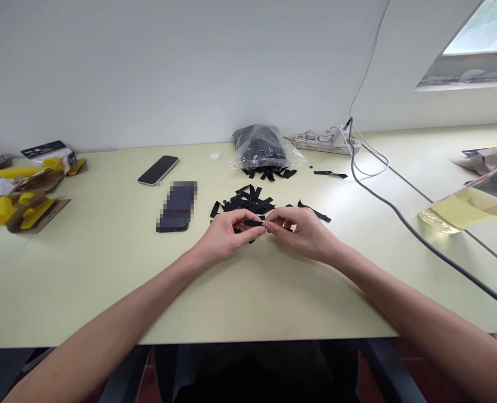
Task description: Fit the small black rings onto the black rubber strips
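Note:
Between my two hands is a short black fabric strip [253,223], held just above the table. My left hand [228,234] is closed in a pinch on it, thumb toward me. The fingertips of my right hand [302,230] meet the left ones and pinch the strip's right end. Just behind my hands lies a loose pile of black strips [248,198], partly hidden by my fingers. A longer black strip [315,211] rests beyond my right hand.
A clear plastic bag of black pieces [262,146] stands near the wall. Two phones, one a grey-edged phone [159,170], lie left. Yellow tools [30,190] sit far left. At right are a power strip [326,143], a dark cable [391,207] and a cup of yellow liquid [462,210].

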### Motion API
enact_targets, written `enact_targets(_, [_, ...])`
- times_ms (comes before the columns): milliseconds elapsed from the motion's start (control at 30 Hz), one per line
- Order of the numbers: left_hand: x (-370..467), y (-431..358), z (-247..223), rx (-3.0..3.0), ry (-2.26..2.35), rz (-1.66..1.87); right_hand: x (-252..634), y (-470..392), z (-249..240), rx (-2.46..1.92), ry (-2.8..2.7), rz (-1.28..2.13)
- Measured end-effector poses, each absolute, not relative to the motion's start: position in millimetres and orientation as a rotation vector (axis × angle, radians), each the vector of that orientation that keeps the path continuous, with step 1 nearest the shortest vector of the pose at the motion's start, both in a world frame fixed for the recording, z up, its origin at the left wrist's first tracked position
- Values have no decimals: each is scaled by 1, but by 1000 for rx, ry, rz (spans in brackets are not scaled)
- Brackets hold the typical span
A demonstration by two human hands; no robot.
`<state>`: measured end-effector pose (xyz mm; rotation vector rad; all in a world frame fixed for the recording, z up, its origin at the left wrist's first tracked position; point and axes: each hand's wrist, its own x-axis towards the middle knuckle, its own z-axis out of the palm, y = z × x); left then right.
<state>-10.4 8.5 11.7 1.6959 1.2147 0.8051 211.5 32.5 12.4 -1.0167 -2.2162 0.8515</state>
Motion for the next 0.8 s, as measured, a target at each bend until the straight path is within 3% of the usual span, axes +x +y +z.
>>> enact_targets(800, [-7,7,5,1940,1321,992,205,32,10,-1072,-2055,931])
